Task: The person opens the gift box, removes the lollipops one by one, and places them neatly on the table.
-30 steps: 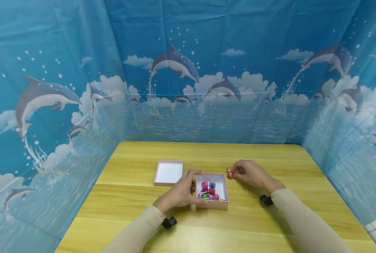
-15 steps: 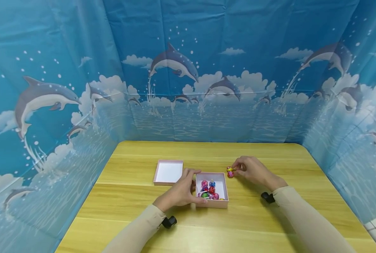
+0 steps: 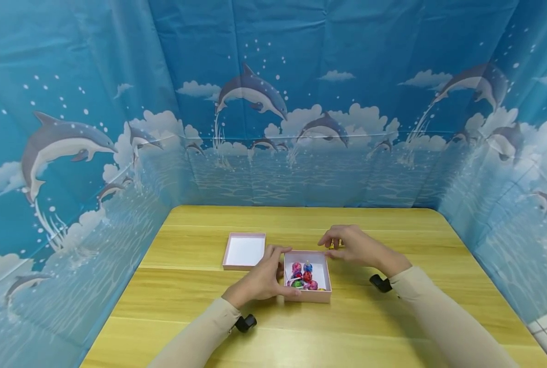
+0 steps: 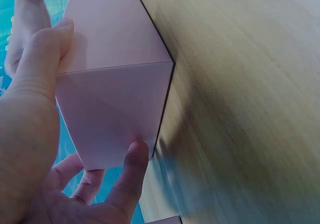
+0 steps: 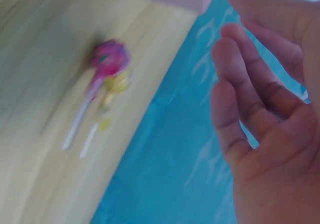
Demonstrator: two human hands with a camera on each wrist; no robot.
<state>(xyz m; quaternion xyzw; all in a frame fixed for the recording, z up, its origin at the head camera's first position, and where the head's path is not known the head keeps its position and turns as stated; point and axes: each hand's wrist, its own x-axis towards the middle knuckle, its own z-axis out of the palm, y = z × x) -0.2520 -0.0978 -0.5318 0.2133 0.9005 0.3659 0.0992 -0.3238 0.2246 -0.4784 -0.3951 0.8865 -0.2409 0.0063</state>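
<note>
My left hand point(image 3: 265, 278) grips the open pink box point(image 3: 308, 296), thumb on its front wall and fingers at its left and far sides. Wrapped lollipops point(image 3: 308, 276) in pink, red, blue and green lie inside it. In the left wrist view, the fingers press the box's outer walls point(image 4: 115, 114). Just beyond the box's far right corner is my right hand point(image 3: 358, 248), fingers loosely bent with nothing seen between them. The right wrist view shows a pink lollipop point(image 5: 111, 58) and a yellow lollipop point(image 5: 117, 83) side by side on the table, apart from that hand point(image 5: 275, 114).
A shallow pink lid point(image 3: 245, 250) with a white inside lies to the left of the box. The wooden table point(image 3: 200, 306) ends at a blue dolphin-print curtain point(image 3: 273, 168). Each wrist wears a black camera point(image 3: 246, 323).
My right hand has left the two lollipops, where its fingertips were touching them, and moved left toward the box's far right corner. The left hand and box have stayed put.
</note>
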